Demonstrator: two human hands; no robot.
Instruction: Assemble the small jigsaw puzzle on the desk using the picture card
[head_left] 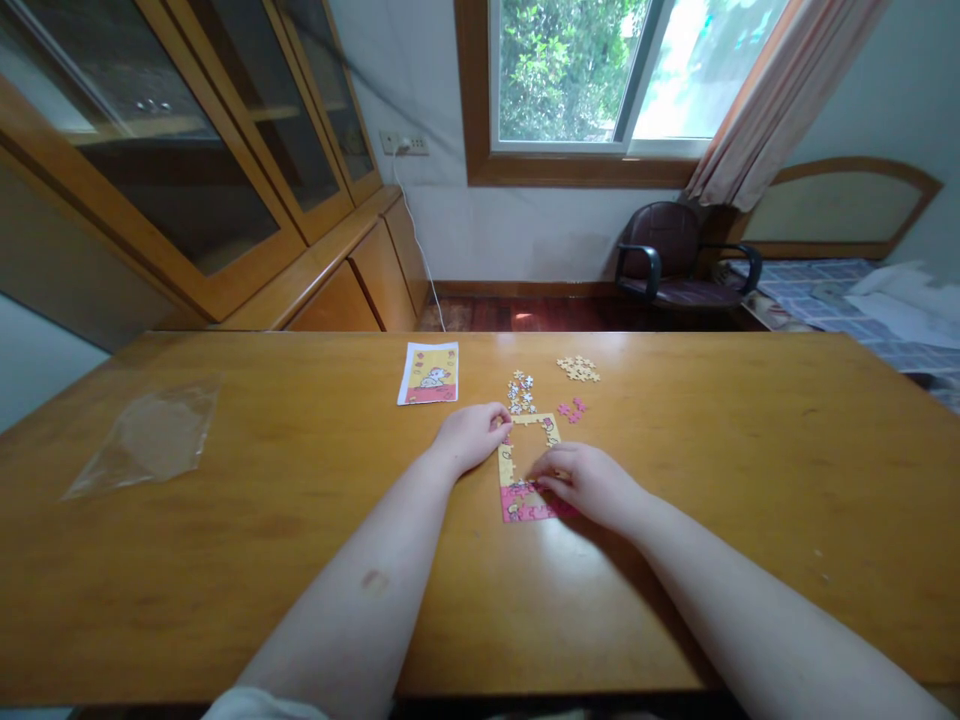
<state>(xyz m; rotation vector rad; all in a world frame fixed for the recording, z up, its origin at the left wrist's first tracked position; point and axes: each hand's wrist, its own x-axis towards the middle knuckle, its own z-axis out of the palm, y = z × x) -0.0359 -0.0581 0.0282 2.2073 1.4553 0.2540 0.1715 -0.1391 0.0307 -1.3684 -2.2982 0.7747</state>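
Observation:
A partly assembled jigsaw puzzle (528, 512) lies on the table, its yellow and pink border surrounding an open middle. My left hand (472, 437) rests at its upper left edge, fingers curled together and touching the border. Over the lower right of the puzzle, my right hand (589, 482) has its fingers drawn into a pinch at the top of the pink rows. A small puzzle piece seems to be at those fingertips, mostly hidden by them. Loose white patterned pieces (521, 394) lie just beyond the puzzle, with a few pink pieces (574, 410) to their right.
Farther back sits a pile of yellow pieces (578, 368). A reference picture card (430, 374) lies left of the loose pieces. A clear plastic bag (154, 435) is on the left of the wooden table (720, 480). Past the far edge stands an armchair (667, 255).

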